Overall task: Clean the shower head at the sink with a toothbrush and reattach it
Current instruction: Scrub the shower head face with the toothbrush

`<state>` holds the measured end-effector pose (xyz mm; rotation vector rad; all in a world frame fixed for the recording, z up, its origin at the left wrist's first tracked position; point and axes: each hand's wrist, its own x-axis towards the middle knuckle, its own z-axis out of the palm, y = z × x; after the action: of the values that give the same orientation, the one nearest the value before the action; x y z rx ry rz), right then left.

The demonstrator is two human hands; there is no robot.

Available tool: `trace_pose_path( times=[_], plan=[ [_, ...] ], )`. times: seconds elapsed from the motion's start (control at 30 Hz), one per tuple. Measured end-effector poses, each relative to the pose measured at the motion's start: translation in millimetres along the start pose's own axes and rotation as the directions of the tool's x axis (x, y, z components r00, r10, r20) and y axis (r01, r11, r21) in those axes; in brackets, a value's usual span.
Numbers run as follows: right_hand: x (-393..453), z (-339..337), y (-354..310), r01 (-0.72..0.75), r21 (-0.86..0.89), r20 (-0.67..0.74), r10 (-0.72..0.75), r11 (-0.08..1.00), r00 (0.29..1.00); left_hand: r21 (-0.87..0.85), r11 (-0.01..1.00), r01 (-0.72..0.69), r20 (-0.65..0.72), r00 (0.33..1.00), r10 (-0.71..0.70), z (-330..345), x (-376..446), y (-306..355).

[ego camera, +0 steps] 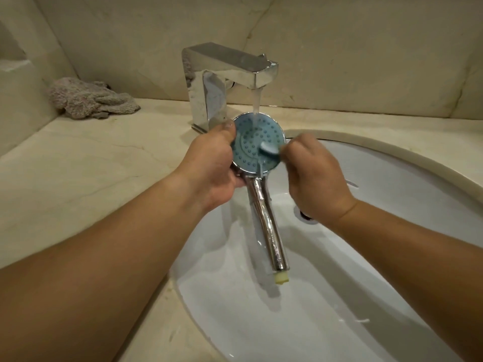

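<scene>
One sink point(407, 163), one shower head point(251, 142), one toothbrush point(269, 150)

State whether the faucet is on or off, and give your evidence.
On. A stream of water falls from the faucet spout onto the blue face of the shower head.

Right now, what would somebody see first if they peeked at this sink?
First, the round blue shower head in the middle, held by the left hand under water running from the shiny faucet. The right hand presses a toothbrush against its face. A crumpled cloth lies on the counter, far left.
</scene>
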<state>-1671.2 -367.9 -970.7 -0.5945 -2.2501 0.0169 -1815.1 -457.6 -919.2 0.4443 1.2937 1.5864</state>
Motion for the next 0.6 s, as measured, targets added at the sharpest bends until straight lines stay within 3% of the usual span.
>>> trace_pose_path(
  times=[0.07, 0.2, 0.3, 0.43, 0.53, 0.6],
  plan=[
    [6.1, -1.6, 0.9, -0.134, 0.048, -0.073, 0.137, 0.990, 0.988, 0.013, 1.000, -0.005, 0.002, 1.000, 0.005, 0.3, 0.3, -0.2],
    [3.7, 0.6, -6.5, -0.022, 0.034, -0.025, 0.023, 0.999, 0.999, 0.057, 0.998, -0.019, 0.014, 1.000, 0.019, 0.7, 0.7, -2.0],
    [13.1, -3.4, -4.0, -0.201, 0.093, -0.092, 0.209, 0.975, 0.973, 0.067, 0.997, -0.027, 0.027, 0.999, 0.025, 2.3, 0.8, -3.6],
    [16.0, 0.0, -17.9, -0.127, 0.083, -0.050, 0.131, 0.988, 0.990, 0.092, 0.995, -0.027, 0.029, 0.999, 0.024, 0.7, 4.4, -5.2],
    [24.5, -5.5, -14.6, -0.268, 0.114, -0.065, 0.277, 0.957, 0.959, 0.108, 0.994, -0.031, 0.030, 0.999, 0.028, 2.4, 4.7, -6.2],
    [25.6, -6.0, -14.8, -0.265, 0.117, -0.064, 0.274, 0.957, 0.960, 0.119, 0.993, -0.024, 0.032, 0.999, 0.020, 3.2, 4.6, -6.4]
  ],
)
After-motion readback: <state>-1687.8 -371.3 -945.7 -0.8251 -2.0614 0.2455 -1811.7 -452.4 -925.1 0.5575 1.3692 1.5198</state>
